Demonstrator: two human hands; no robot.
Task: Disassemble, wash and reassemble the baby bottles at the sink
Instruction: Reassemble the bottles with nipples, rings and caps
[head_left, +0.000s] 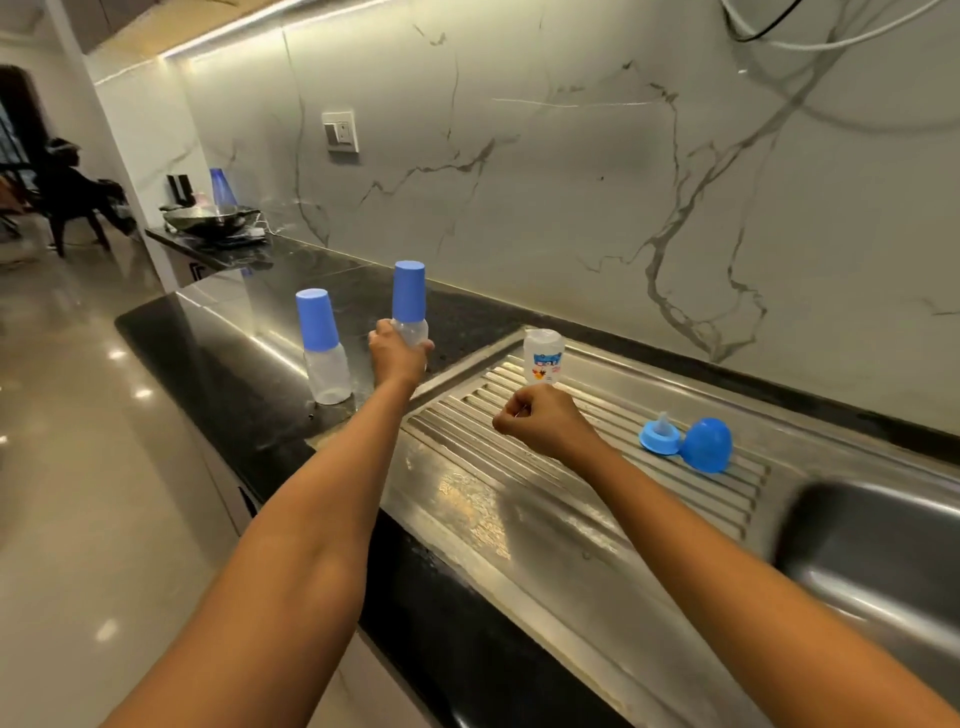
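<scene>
**Baby bottles at sink: one stripped, two capped**

1. Clear plastic bottle with tall blue cap (409, 306): gripped round its body by the left hand (397, 358), at the black stone table (218, 374). Likely next for stripping.
2. Matching capped bottle (323, 353): stands on the table.
3. Uncapped printed bottle (543, 358), blue teat collar (660, 437) and blue dome cap (707, 446): on the ribbed steel drainboard (571, 467), probably awaiting washing.
4. Right hand (540, 423): fingers curled, nothing seen in it.
</scene>
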